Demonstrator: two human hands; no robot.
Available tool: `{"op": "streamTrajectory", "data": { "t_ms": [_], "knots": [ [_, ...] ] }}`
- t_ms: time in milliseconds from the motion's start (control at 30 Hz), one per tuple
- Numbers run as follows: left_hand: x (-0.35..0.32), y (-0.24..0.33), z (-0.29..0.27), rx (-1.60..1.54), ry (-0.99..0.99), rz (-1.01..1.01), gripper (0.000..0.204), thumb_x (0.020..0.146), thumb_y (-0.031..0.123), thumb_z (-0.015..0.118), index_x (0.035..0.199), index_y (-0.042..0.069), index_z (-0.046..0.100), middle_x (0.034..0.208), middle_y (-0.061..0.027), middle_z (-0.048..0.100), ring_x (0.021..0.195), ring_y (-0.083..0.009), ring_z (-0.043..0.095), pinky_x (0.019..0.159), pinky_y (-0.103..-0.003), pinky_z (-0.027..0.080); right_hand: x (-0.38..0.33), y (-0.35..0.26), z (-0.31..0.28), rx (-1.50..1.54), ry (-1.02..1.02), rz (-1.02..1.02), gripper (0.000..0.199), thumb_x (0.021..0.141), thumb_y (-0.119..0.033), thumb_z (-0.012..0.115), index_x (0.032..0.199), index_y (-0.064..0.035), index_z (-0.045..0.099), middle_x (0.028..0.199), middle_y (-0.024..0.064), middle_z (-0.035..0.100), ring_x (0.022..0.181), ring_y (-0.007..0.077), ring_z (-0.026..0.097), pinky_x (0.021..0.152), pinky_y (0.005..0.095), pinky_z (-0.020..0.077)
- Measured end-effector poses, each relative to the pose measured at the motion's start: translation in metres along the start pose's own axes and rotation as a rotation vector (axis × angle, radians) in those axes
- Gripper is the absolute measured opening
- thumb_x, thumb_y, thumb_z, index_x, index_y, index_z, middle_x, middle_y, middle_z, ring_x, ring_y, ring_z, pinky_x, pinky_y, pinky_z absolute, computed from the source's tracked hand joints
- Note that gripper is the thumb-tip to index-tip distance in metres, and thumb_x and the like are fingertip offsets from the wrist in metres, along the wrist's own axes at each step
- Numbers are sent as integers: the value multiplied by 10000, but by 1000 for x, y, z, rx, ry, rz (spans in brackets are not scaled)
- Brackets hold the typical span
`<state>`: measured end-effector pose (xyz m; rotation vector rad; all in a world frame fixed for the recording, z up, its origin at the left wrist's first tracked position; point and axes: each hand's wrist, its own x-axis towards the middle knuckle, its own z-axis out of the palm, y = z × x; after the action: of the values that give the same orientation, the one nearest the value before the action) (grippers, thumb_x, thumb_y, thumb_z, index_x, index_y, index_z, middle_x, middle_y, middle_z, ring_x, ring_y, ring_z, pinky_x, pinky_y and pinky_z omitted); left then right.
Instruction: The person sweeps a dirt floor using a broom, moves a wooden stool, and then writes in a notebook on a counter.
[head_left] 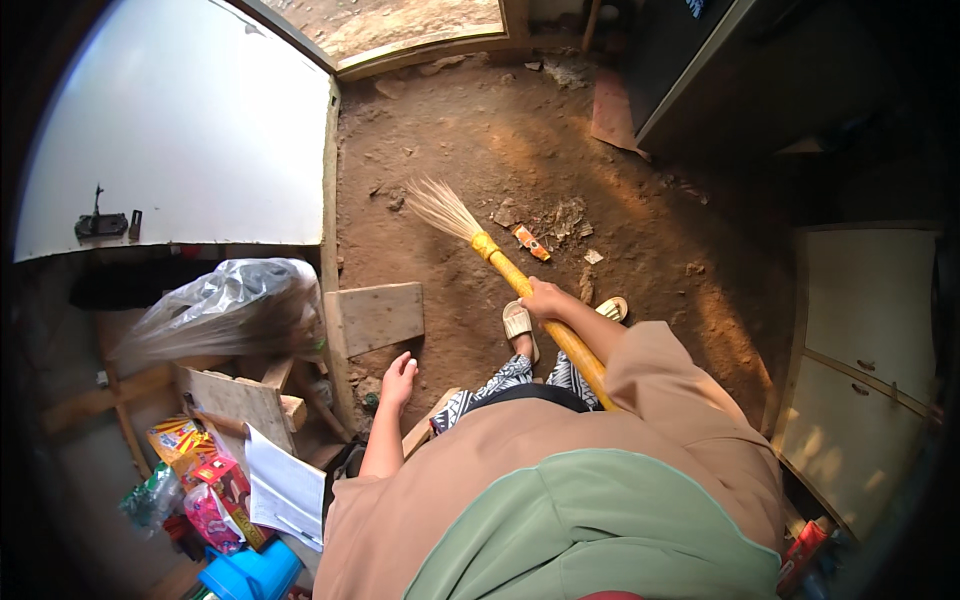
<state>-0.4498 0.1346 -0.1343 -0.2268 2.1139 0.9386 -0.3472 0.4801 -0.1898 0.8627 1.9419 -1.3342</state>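
My right hand (545, 299) is wrapped round the yellow handle of a broom (515, 272), which runs diagonally from beside my body up to the left. The broom's pale, thin bristles (443, 208) fan out over the brown dirt floor. Just right of the bristles lie an orange wrapper (531, 243) and a small heap of dry litter (567, 218). My left hand (399, 381) hangs apart from the broom at my left side, its fingers loosely bent; a small white spot shows at a fingertip. The nearest thing to it is a wooden board (382, 318).
My sandalled feet (518, 322) stand near the handle. At left are a white door panel (190, 130), a clear plastic bag (235, 300), an open notebook (283, 483), colourful packets (222, 485) and a blue container (250, 573). A pale cabinet (865, 310) stands right; a wooden sill (425, 53) crosses the far doorway.
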Motion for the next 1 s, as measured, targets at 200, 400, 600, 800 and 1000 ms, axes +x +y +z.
{"op": "streamTrajectory", "data": {
  "t_ms": [200, 400, 600, 800, 1000],
  "knots": [
    [-15, -15, -24, -122, 32, -103, 443, 868, 252, 516, 1259, 69, 417, 1152, -52, 529, 928, -128, 560, 716, -247, 430, -53, 114, -7, 347, 37, 159, 353, 758, -199, 567, 1060, -29, 498, 766, 145, 562, 452, 241, 554, 384, 359, 453],
    [-20, -150, -31, -74, 107, -447, 396, 851, 287, 532, 1189, 86, 490, 1044, -52, 583, 757, -153, 601, 592, -290, 468, -227, 21, -54, 528, -52, 313, 412, 832, -203, 513, 1215, -126, 383, 735, 99, 519, 414, 153, 516, 352, 291, 432],
    [-26, -107, -4, -90, 70, -304, 393, 847, 246, 543, 1181, 43, 494, 1013, -69, 590, 774, -143, 593, 625, -263, 463, -74, -20, -29, 160, -73, -51, 460, 815, -343, 541, 1158, -63, 419, 822, 153, 577, 614, 232, 599, 592, 357, 479],
    [-21, -25, -10, -145, 74, 1, 400, 862, 229, 526, 1211, 40, 472, 1008, -58, 590, 830, -118, 580, 676, -237, 447, 72, -50, -10, 246, -106, 114, 317, 818, -310, 524, 1008, -59, 488, 772, 126, 521, 512, 218, 561, 431, 351, 471],
    [-28, -111, -25, -158, 153, -219, 381, 867, 253, 514, 1194, 59, 484, 1024, -61, 582, 801, -129, 592, 582, -250, 449, -97, 56, -48, 505, -74, 257, 245, 858, -217, 473, 1070, -95, 456, 641, 74, 473, 388, 172, 483, 324, 320, 408]
  ]
}}
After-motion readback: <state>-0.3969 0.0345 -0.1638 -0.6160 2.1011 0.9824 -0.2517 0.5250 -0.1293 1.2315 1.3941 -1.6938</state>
